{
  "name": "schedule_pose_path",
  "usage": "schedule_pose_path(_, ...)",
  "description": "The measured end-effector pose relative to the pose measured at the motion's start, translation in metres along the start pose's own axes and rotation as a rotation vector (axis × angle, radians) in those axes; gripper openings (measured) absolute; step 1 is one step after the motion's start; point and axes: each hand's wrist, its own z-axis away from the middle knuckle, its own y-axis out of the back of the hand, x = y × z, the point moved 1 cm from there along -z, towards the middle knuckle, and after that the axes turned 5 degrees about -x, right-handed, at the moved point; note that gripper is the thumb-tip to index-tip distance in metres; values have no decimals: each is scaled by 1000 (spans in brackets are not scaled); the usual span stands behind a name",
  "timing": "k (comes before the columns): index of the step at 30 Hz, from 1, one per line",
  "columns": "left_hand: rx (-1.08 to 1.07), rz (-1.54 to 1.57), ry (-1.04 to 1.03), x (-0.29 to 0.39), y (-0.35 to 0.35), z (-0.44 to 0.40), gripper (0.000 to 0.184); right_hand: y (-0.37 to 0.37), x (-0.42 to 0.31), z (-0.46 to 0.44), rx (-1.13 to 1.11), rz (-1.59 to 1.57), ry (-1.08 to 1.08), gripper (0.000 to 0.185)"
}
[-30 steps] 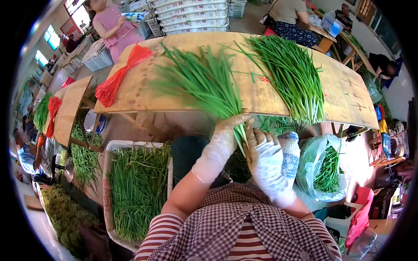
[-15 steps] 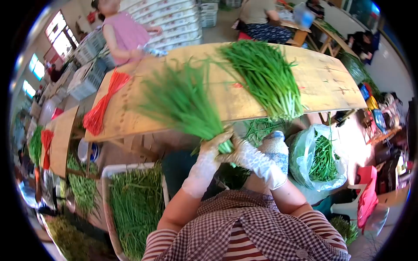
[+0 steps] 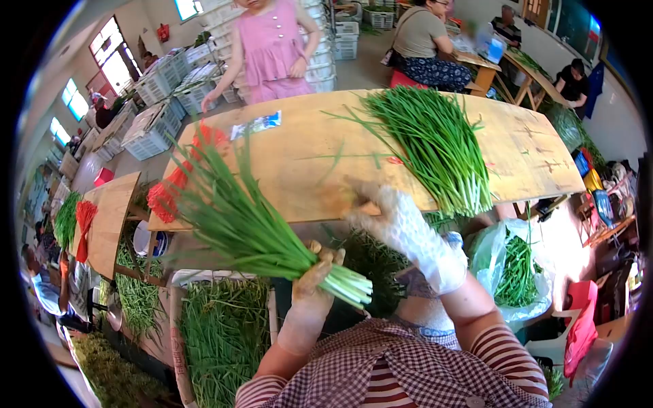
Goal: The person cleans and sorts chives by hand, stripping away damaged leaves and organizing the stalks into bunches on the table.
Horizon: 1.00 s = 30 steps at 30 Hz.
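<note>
My left hand (image 3: pixel 314 270), in a soiled white glove, is wrapped round a bunch of garlic chives (image 3: pixel 255 234) just above its pale stem ends. The green leaves fan up and left over the table edge, partly covering a bundle of red ties (image 3: pixel 166 194). To the right of the bunch, my gloved right hand (image 3: pixel 391 214) is apart from it near the table's front edge. Its fingertips are blurred but look spread, with nothing seen in them. A larger pile of garlic chives (image 3: pixel 435 146) lies on the wooden table (image 3: pixel 299 163), stem ends towards me.
A blue-and-white packet (image 3: pixel 256 125) lies on the table. Behind it stands a person in pink (image 3: pixel 275 47). A crate of greens (image 3: pixel 228 333) sits below at left, and a plastic bag of greens (image 3: pixel 513 268) at right. Other people sit at the back right.
My right hand has let go of the bunch and moved up and right. My left hand has lowered with the bunch, which leans further left. The packet now lies on the table.
</note>
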Motion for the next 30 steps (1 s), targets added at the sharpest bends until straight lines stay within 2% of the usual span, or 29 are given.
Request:
schedule_pose_path(3,-60,-66,-83,27,1,11,36,-20,15,-88,62,71,108,50)
schedule_pose_path(5,-95,-107,-121,39,14,16,37,-37,33,-156,50,104,72,48)
schedule_pose_path(7,-115,-57,-131,48,23,21,41,-56,61,-231,16,196,-116,52)
schedule_pose_path(9,-31,-30,-136,57,33,24,41,-82,99,-321,-97,155,-379,49)
schedule_pose_path(12,7,-60,-162,73,48,23,39,-108,112,-370,-33,364,-415,45)
schedule_pose_path(15,41,-62,-207,79,62,21,40,-134,129,-396,-61,459,-527,42)
schedule_pose_path(18,73,-74,-247,78,71,17,41,-135,127,-402,1,481,-420,38)
schedule_pose_path(19,64,-89,-249,78,73,16,41,-133,126,-407,3,395,-250,36)
schedule_pose_path(21,51,-115,-263,82,68,10,40,-109,119,-421,-66,532,-96,31)
schedule_pose_path(23,-24,-130,-262,80,60,2,40,-65,134,-449,60,554,-89,25)
schedule_pose_path(24,-44,-40,-301,76,55,0,41,-28,91,-413,80,720,70,28)
schedule_pose_path(25,-32,-49,-287,74,47,-2,40,9,73,-384,115,585,104,24)
schedule_pose_path(27,-162,-74,-222,70,40,-3,39,74,66,-331,286,254,110,17)
schedule_pose_path(30,-140,-72,-209,57,20,-9,42,173,86,-245,557,-179,99,13)
